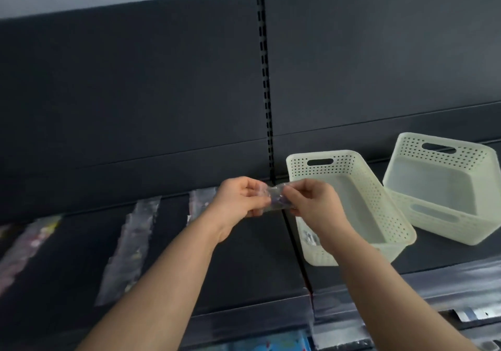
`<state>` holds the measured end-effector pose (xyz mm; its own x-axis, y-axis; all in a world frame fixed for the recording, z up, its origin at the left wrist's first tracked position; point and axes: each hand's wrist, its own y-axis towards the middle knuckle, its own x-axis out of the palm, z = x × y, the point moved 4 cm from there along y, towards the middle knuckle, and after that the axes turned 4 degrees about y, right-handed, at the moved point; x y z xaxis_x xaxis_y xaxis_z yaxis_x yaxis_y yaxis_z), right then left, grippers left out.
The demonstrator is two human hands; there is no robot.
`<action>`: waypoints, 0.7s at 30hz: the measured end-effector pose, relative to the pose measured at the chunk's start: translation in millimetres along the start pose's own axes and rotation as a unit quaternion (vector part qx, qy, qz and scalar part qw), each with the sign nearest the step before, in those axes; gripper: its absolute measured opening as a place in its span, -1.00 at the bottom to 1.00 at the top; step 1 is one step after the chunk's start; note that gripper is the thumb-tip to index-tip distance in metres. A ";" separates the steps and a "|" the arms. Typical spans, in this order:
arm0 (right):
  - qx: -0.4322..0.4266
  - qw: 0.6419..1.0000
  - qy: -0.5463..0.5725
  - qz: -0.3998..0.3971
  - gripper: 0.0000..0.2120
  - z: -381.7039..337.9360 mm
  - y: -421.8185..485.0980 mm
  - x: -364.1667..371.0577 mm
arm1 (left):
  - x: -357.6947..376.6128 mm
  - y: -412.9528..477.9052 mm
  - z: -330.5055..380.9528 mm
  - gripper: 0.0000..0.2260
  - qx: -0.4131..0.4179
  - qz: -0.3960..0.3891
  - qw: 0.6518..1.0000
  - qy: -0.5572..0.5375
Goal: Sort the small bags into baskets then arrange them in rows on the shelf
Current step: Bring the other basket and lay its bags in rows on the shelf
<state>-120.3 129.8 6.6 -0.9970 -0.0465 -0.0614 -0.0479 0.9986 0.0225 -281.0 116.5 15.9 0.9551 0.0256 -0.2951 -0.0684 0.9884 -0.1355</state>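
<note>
Small bag (277, 200) — L hand (238, 201), R hand (315, 205) pinching, over dark shelf (244, 258)

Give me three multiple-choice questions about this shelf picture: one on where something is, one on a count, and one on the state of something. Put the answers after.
1. Where do the rows of bags on the shelf lie?
A. left of the baskets
B. inside the baskets
C. right of the baskets

2. How many baskets are on the shelf?
A. one
B. two
C. four

3. The small bag above the shelf is:
A. held by one hand alone
B. lying loose
C. pinched by both hands

Answers:
1 A, the rows lie on the left part of the shelf and the baskets on the right.
2 B, two pale baskets show at the right.
3 C, the left hand and the right hand each pinch an end.
</note>
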 end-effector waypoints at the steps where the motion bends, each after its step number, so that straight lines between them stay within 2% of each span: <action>1: 0.002 1.000 0.021 -0.005 -0.88 -1.3 -1.9 7.4 | -7.1 -2.9 -6.5 -0.89 -0.012 0.014 1.000 -0.016; 5: 0.013 0.998 0.061 -0.028 -0.86 -0.5 -8.8 40.7 | -33.7 -18.0 -30.9 -0.96 -0.052 0.061 0.994 -0.077; 10: 0.058 0.993 0.085 -0.059 -0.91 14.9 -16.9 70.3 | -54.0 -34.4 -51.5 -0.92 -0.071 0.100 0.986 -0.113; 13: 0.080 0.991 0.062 -0.087 -0.91 22.4 -21.0 83.1 | -65.3 -44.1 -65.6 -0.93 -0.091 0.120 0.980 -0.126; 17: 0.081 0.994 0.006 -0.075 -0.82 31.6 -27.8 99.5 | -76.0 -57.1 -85.3 -0.92 -0.114 0.135 0.979 -0.105; 21: 0.105 0.988 -0.051 -0.105 -0.75 50.4 -42.7 118.7 | -90.4 -67.9 -108.6 -0.94 -0.123 0.171 0.977 -0.023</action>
<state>-233.5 82.9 -51.9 -0.9545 -0.2615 -0.1434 -0.2291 0.9507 -0.2089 -394.1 30.7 -50.9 0.8762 0.3601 -0.3203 -0.4471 0.8555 -0.2612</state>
